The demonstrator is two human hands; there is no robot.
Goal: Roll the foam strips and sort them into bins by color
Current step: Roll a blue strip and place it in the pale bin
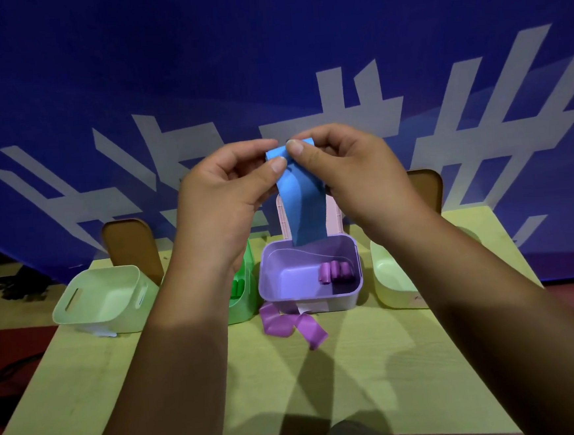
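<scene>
A blue foam strip point(302, 206) hangs down in the air above the purple bin point(311, 297). My left hand point(222, 195) and my right hand point(347, 171) both pinch its top end between thumb and fingers. Rolled purple strips point(334, 271) lie inside the purple bin. A loose purple strip point(292, 325) lies curled on the table in front of that bin. Left of it stands a green bin point(243, 306) holding green rolls point(237, 288), mostly hidden by my left forearm.
A pale green bin point(103, 300) stands at the left, and a pale yellow bin point(392, 284) at the right is partly behind my right arm. A pink bin point(332, 220) shows behind the blue strip. Two brown chair backs point(129, 243) stand behind the yellow-green table point(189, 389).
</scene>
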